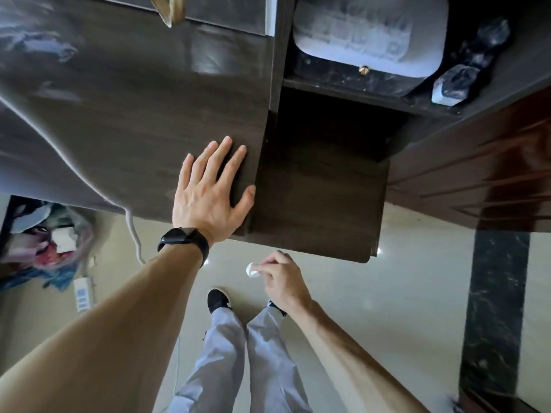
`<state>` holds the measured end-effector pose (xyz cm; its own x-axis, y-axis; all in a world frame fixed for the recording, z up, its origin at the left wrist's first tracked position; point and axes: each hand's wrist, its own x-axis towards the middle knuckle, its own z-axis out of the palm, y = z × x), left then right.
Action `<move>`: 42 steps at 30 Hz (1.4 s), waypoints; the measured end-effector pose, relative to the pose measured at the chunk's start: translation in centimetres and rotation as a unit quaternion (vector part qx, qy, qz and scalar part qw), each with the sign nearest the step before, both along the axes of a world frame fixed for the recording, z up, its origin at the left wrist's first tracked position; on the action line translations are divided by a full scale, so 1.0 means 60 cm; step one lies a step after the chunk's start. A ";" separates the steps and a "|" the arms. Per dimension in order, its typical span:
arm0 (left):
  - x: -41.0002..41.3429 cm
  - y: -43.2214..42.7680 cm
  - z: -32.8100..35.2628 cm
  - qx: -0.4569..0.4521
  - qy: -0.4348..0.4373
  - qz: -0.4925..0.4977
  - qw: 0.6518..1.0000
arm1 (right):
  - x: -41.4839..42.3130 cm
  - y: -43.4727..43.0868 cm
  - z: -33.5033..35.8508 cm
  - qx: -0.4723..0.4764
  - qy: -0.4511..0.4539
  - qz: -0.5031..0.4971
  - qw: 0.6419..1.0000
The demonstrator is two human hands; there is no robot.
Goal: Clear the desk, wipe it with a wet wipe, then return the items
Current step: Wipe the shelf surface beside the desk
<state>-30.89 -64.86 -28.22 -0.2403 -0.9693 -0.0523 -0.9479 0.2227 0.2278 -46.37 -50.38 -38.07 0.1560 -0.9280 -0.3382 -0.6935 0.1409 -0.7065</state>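
Note:
The dark wooden desk [128, 129] fills the upper left of the head view, its top bare and glossy. My left hand [213, 189] lies flat on the desk near its front right corner, fingers straight, a black watch on the wrist. Below the desk's front edge, over the floor, my right hand [281, 277] pinches a small crumpled white wet wipe [252, 269] between its fingertips. A lower pull-out shelf [322, 204] of the desk sticks out just above that hand.
A grey cable [131, 231] runs across the desk and hangs off its front edge. A bin with colourful rubbish [50, 242] and a power strip [83, 295] sit on the floor at left. A white-seated chair [369, 34] stands behind the desk; a wooden door [477, 174] is at right.

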 end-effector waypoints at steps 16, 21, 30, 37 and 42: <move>0.004 -0.006 -0.009 -0.009 0.011 -0.005 1.000 | -0.024 -0.055 -0.034 -0.136 0.087 -0.196 0.967; 0.008 -0.006 -0.006 0.003 0.017 -0.013 1.000 | 0.097 0.035 -0.040 -0.067 0.013 -0.186 0.980; 0.065 -0.017 -0.001 0.008 0.054 -0.126 0.990 | 0.115 -0.020 -0.022 -0.146 0.085 -0.500 0.849; 0.270 -0.117 0.015 -0.042 -0.057 -0.320 0.945 | 0.259 -0.077 -0.052 -0.108 0.053 -0.642 0.758; 0.292 -0.121 0.002 -0.043 -0.013 -0.298 0.953 | 0.300 -0.120 -0.039 -0.061 0.019 -0.758 0.650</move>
<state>-13.37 -72.11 -28.10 -0.7497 -0.6617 0.0072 -0.6520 0.7405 0.1630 -28.36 -57.60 -40.43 -0.9740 -0.0271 -0.2249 0.1588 0.6263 -0.7632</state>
